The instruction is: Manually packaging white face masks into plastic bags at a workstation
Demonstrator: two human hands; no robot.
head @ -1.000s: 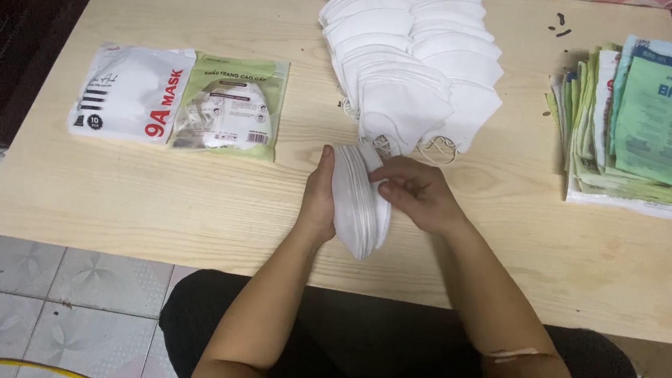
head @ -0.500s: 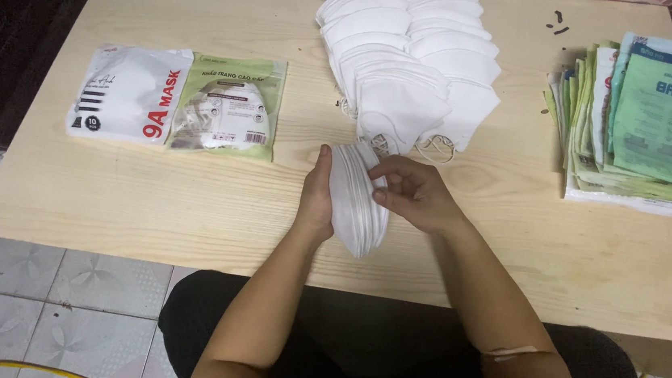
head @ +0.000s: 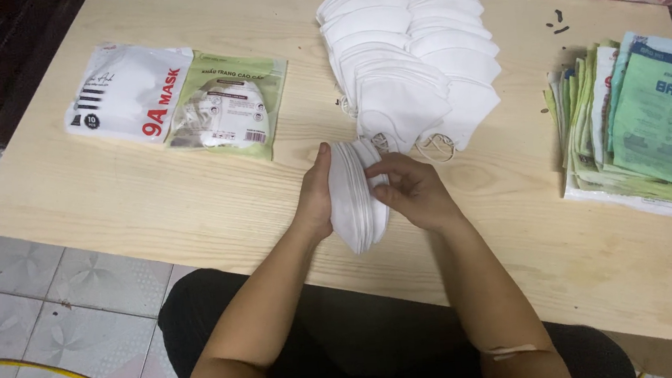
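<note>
A thick stack of folded white face masks [head: 355, 199] stands on edge near the front of the wooden table [head: 191, 202]. My left hand [head: 316, 192] presses flat against the stack's left side. My right hand [head: 413, 190] grips its right side, fingers curled over the top edges. Just behind the hands lie two overlapping rows of loose white masks [head: 414, 60] with ear loops showing.
Two filled mask packets lie at the left: a white one [head: 121, 90] and a green one [head: 228, 109]. A pile of flat green and white empty packets [head: 642, 126] sits at the right edge. Tiled floor lies below the table's left front edge.
The stack stays between both hands in about the same place. My right fingers have shifted slightly on the stack's top edge.
</note>
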